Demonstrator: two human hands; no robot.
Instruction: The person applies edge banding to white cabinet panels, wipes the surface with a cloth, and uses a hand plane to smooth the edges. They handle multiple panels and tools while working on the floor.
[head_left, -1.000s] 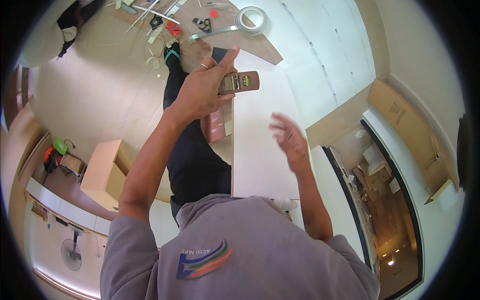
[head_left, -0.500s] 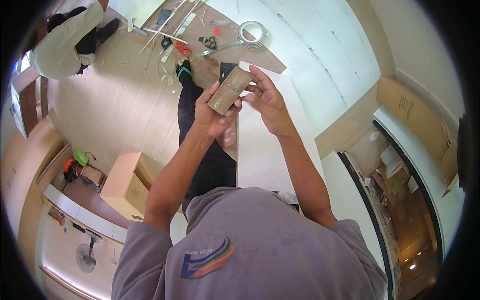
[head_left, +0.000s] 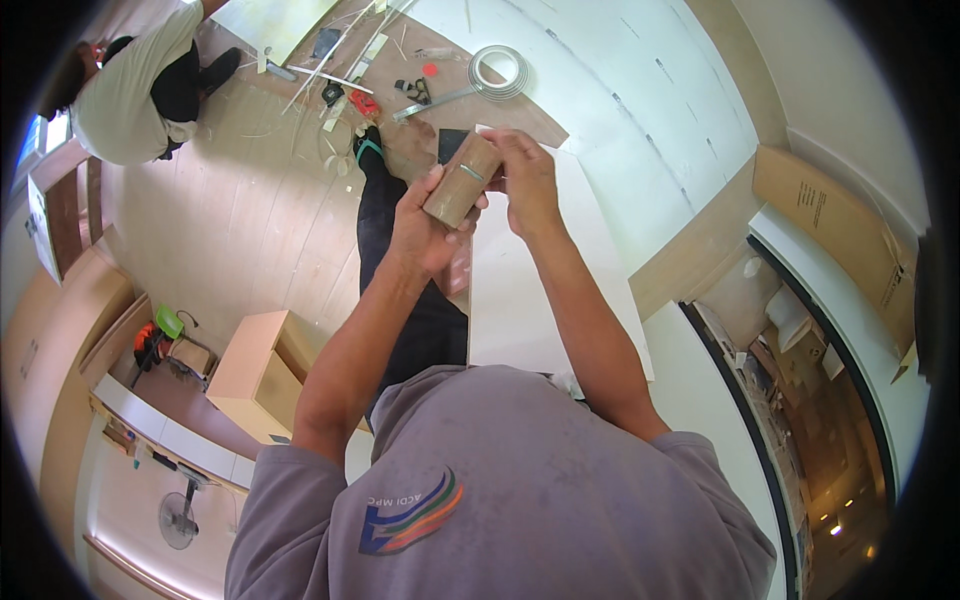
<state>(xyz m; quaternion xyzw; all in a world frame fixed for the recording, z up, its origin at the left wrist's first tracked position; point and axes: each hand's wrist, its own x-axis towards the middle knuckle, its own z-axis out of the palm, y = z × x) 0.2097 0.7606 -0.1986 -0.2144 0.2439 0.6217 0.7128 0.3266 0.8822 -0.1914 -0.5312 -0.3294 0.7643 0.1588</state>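
Note:
I hold a small wooden hand plane point(head_left: 460, 195), a brown block with a narrow slot across its middle, tilted above a long white board point(head_left: 515, 310). My left hand point(head_left: 415, 232) grips it from below and the left, the thumb along its side and the fingertips showing past its lower right edge. At its far right end my right hand point(head_left: 532, 187) is curled against it, with some fingertips hidden behind the block. Just beyond the plane, a dark flat piece point(head_left: 452, 145) shows partly covered.
A coiled grey-white strip point(head_left: 498, 72) lies ahead on a brown sheet, near a red tool point(head_left: 363, 104), thin strips and scraps. A large white panel point(head_left: 620, 80) spreads at far right. Another person point(head_left: 140, 110) crouches at far left. A wooden box point(head_left: 250, 370) stands to my left.
My right hand has closed in from spread fingers to curl against the plane's far end. The plane has turned slightly and stays in my left hand.

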